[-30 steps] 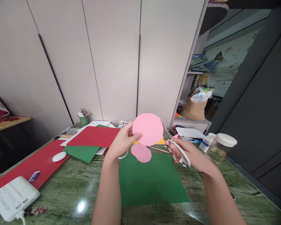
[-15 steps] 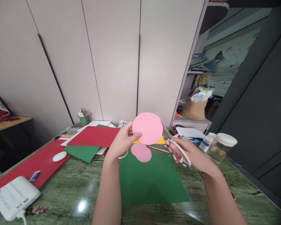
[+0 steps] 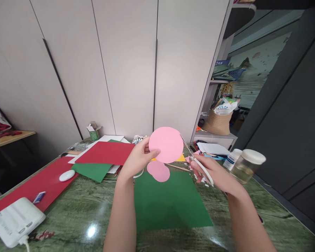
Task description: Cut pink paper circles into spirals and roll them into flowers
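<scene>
My left hand (image 3: 140, 155) pinches a round piece of pink paper (image 3: 166, 144) by its left edge, thumb in front, holding it up above the table. In my right hand (image 3: 208, 168) is a pair of scissors with white handles (image 3: 203, 169); their blades reach up to the right edge of the pink circle. Whether the blades are closed is hard to make out. Below the circle, smaller round pink paper pieces (image 3: 160, 172) overlap at the top of a green paper sheet (image 3: 170, 203), which lies flat between my forearms.
Left of my arms lie red paper (image 3: 105, 153), a white oval object (image 3: 67, 175) and a white power adapter (image 3: 17, 220) with a cable. On the right stand a lidded clear jar (image 3: 245, 166) and a white bottle (image 3: 232, 158). Small paper scraps (image 3: 203, 179) lie near my right hand.
The pink circle has shifted very slightly right and down, its edge now rounder at the upper right. Both hands have stayed nearly in place.
</scene>
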The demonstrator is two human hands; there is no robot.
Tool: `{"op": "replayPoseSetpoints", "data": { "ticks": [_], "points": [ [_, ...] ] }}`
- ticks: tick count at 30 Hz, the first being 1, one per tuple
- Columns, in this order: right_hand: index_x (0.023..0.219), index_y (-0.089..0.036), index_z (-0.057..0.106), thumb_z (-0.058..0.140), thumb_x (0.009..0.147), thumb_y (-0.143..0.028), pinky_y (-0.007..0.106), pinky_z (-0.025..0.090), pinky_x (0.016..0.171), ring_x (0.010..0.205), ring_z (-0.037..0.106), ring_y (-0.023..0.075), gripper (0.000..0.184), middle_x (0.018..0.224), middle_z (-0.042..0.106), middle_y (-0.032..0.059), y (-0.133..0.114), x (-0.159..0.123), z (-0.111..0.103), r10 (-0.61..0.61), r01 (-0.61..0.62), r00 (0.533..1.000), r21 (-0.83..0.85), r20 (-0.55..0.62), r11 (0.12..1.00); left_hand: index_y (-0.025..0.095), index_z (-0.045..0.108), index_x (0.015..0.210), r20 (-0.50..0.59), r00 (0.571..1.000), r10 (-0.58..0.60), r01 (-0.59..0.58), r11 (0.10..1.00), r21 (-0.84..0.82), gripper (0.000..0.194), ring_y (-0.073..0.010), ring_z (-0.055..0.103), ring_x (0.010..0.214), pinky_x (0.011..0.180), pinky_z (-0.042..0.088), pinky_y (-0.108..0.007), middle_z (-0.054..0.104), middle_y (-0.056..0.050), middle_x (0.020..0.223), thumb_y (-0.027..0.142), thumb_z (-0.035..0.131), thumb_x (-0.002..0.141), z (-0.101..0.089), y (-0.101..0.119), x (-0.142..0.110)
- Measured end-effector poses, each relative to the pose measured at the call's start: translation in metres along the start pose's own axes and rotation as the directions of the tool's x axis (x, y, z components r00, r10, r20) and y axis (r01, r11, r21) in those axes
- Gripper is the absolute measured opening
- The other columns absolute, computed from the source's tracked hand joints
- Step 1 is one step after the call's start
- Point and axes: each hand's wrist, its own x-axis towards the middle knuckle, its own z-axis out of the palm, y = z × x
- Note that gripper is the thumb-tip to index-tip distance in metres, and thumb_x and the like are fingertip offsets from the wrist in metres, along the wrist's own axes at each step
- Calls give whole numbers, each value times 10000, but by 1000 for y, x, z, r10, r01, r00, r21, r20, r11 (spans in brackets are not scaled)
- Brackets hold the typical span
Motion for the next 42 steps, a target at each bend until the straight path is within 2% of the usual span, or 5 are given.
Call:
{"op": "replayPoseSetpoints", "data": {
  "ticks": [10, 22, 28, 33, 42],
  "points": [
    [886, -197, 521, 373, 903, -523, 256, 471, 529, 579, 517, 133, 359, 657, 481, -13, 1, 1, 1, 0, 1, 1000, 35, -8, 999, 188, 523, 1160, 7, 1000, 9, -9, 1000, 23, 369, -197, 596, 984, 772, 519, -289, 601, -94, 1180, 288, 565, 807, 2, 1, 0],
    [916, -199, 533, 386, 891, -540, 258, 469, 515, 572, 497, 132, 371, 660, 476, -18, 2, 1, 2, 22, -22, 1000, 80, -4, 997, 194, 516, 1173, 4, 1000, 12, -12, 1000, 15, 374, -188, 593, 987, 771, 517, -274, 599, -85, 1188, 266, 559, 809, 2, 1, 0],
    [791, -201, 495, 382, 898, -513, 267, 478, 558, 591, 522, 140, 349, 650, 496, -12, 2, 2, 2, 11, -11, 1000, 76, -6, 997, 189, 526, 1155, 4, 1000, 5, -5, 1000, 14, 361, -200, 596, 986, 765, 521, -283, 605, -90, 1176, 270, 558, 805, 2, 1, 0],
    [824, -210, 514, 387, 886, -524, 269, 480, 544, 600, 534, 151, 345, 685, 524, 7, 0, 0, 0, 27, -27, 1000, 57, -13, 998, 203, 522, 1172, 4, 1000, 12, -12, 1000, 4, 376, -200, 597, 986, 767, 521, -289, 608, -86, 1168, 284, 555, 807, 2, 0, 1],
    [801, -203, 489, 385, 892, -531, 260, 486, 552, 605, 498, 136, 356, 673, 480, -9, 1, 0, 1, 21, -21, 1000, 69, 3, 997, 199, 528, 1162, -5, 1000, 3, -3, 1000, 12, 369, -200, 598, 980, 759, 520, -286, 608, -79, 1160, 280, 556, 803, 2, 0, 1]
  ]
}}
